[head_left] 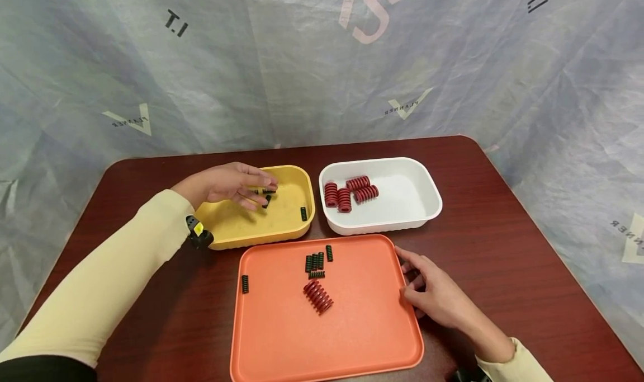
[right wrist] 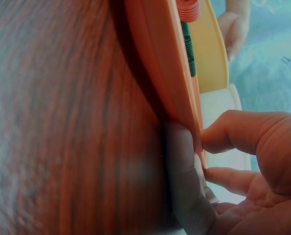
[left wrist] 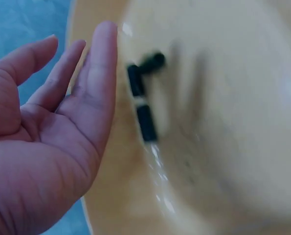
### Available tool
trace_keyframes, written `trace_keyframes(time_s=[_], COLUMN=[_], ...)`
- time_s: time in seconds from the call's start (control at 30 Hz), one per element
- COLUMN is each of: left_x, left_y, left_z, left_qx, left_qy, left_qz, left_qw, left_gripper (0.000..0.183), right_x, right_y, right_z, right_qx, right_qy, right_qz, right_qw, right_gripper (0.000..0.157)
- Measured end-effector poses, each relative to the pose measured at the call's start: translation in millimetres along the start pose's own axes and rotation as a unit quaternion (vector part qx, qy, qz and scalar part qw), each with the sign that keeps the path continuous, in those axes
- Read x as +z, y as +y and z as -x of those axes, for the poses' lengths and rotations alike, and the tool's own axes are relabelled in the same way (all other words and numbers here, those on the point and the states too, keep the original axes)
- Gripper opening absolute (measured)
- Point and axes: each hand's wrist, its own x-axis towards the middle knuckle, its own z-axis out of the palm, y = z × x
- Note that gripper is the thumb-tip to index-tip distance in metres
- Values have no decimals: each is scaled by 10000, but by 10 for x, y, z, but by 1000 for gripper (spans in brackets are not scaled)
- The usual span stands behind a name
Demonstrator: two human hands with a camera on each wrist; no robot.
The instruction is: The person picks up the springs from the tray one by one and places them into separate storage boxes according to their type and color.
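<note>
My left hand hovers over the yellow bin, its fingers extended and apart. Beneath and beside the fingertips lie a few small dark green springs; another green spring is by the bin's right wall. In the left wrist view the palm holds nothing, and the green springs look blurred. My right hand grips the right rim of the orange tray, thumb on the rim and fingers at its outer side. On the tray are several green springs and one larger red spring.
A white bin with several red springs at its left stands right of the yellow one. One green spring lies alone by the tray's left edge. The dark wooden table ends before a hanging grey sheet.
</note>
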Motion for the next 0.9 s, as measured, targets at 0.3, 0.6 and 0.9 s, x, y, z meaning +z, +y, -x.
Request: trace_keyframes(time_s=[0.3, 0.6, 0.9], left_x=[362, 807, 1237], left_y=[170, 68, -204], left_z=[303, 543, 659], left_qx=[783, 1140, 1274], left_qy=[-143, 409, 418], left_qz=[142, -23, 571], left_qw=[9967, 9926, 9893], left_gripper=[43, 38, 45], right_x=[7, 2, 1], right_y=[-3, -2, 9], right_z=[-4, -5, -1], right_qx=[55, 57, 17], right_qy=[-22, 33, 41], right_qz=[17, 49, 58], right_qw=[10000, 10000, 10000], right_gripper=[78, 77, 77])
